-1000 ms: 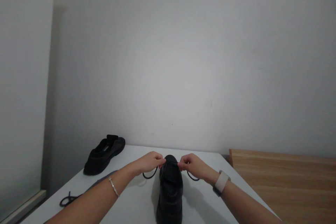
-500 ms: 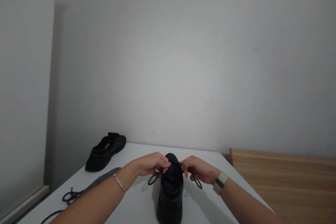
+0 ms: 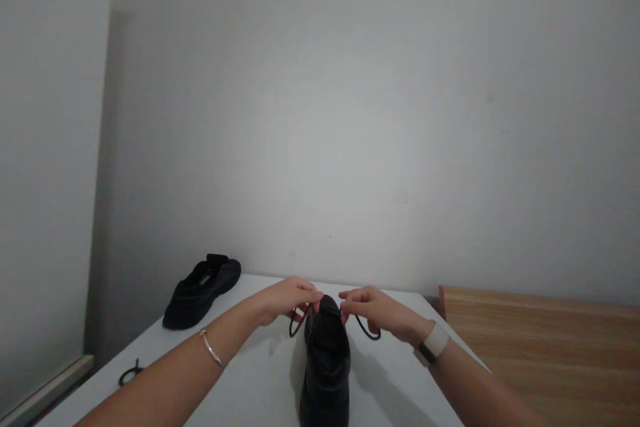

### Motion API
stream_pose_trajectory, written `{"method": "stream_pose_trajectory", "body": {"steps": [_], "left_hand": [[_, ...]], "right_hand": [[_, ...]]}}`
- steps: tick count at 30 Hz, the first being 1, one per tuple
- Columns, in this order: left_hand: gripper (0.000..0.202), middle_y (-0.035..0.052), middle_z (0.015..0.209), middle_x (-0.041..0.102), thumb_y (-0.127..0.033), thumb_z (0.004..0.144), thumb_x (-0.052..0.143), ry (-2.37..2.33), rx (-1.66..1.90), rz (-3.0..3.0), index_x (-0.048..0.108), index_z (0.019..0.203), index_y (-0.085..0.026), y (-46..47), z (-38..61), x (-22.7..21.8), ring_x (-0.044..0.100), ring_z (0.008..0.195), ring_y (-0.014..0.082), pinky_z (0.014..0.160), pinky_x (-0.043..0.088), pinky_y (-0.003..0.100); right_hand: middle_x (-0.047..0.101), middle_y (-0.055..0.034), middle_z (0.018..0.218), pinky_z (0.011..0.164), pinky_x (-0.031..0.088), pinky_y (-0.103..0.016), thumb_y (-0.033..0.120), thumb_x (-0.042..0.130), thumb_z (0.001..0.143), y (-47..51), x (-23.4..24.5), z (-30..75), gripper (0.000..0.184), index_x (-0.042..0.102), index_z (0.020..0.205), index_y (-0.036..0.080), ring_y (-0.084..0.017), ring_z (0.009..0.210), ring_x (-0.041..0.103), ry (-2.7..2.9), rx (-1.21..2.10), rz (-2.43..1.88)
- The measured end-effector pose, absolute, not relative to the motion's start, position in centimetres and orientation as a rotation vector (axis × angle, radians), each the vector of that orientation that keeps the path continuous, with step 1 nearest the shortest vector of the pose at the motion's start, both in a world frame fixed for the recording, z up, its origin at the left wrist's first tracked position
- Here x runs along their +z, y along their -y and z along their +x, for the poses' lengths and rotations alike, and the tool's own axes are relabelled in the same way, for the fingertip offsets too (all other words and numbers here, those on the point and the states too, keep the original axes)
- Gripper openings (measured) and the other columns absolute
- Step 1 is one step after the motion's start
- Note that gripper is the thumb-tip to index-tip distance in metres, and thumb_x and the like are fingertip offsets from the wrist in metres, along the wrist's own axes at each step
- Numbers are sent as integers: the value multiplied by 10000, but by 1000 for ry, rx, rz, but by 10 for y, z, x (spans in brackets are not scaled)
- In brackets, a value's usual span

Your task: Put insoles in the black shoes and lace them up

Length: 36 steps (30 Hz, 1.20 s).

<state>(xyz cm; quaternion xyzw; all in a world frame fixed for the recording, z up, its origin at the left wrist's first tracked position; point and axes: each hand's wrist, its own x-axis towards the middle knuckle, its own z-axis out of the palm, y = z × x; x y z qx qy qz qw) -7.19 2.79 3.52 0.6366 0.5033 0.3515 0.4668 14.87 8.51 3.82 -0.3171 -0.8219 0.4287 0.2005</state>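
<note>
A black shoe (image 3: 326,367) stands on the white table, its toe pointing away from me. At its left side my left hand (image 3: 294,299) pinches a black shoelace (image 3: 295,325), which hangs in a loop below the fingers. My right hand (image 3: 367,307) is at the shoe's right side, thumb and fingertips closed on the other part of the lace, with a second loop hanging under the palm. The lacing on the shoe is too dark to make out.
Another black shoe (image 3: 203,290) sits at the table's far left corner. A dark cord (image 3: 131,371) lies partly behind my left forearm on the white table (image 3: 250,373). A wooden board (image 3: 540,347) stands to the right, and a pale wall (image 3: 330,113) rises behind.
Both hands have lifted slightly and gone a little farther forward, with the lace still in their fingers. My left forearm now covers the grey item and more of the cord.
</note>
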Motion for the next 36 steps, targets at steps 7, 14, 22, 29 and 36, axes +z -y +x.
{"method": "stream_pose_trajectory", "body": {"steps": [7, 14, 22, 29, 36], "left_hand": [[301, 58, 855, 623, -419, 750, 653, -840, 961, 1372, 649, 875, -145, -20, -57, 47, 565, 832, 161, 761, 433, 288], [299, 16, 710, 582, -419, 740, 668, -833, 1093, 1482, 609, 686, -131, -21, -53, 53, 514, 720, 137, 747, 384, 279], [329, 12, 659, 552, -444, 760, 607, -917, 1196, 1570, 563, 631, -145, -27, -50, 51, 478, 664, 137, 664, 366, 265], [345, 4, 708, 524, -454, 784, 622, -770, 1165, 1432, 561, 676, -132, -27, -49, 49, 511, 726, 131, 773, 434, 306], [308, 0, 863, 545, -321, 721, 729, -738, 1258, 1607, 533, 901, -165, -29, -46, 38, 537, 823, 130, 750, 433, 269]], "right_hand": [[667, -87, 999, 972, 339, -345, 457, 522, 853, -67, 64, 131, 362, 697, 750, 158, -223, 1125, 504, 2324, 1040, -405], [654, -53, 853, 854, 417, -318, 488, 487, 871, -69, 58, 130, 393, 662, 773, 150, -183, 860, 564, 2286, 1075, -322], [629, -59, 934, 910, 387, -322, 427, 544, 864, -71, 57, 129, 319, 726, 814, 169, -182, 950, 557, 2246, 984, -241], [616, -50, 858, 850, 398, -326, 447, 584, 834, -80, 50, 127, 316, 730, 780, 172, -180, 867, 544, 2148, 1060, -232], [609, -39, 801, 791, 382, -322, 465, 651, 765, -84, 45, 124, 308, 722, 708, 171, -180, 810, 531, 1920, 1167, -345]]}}
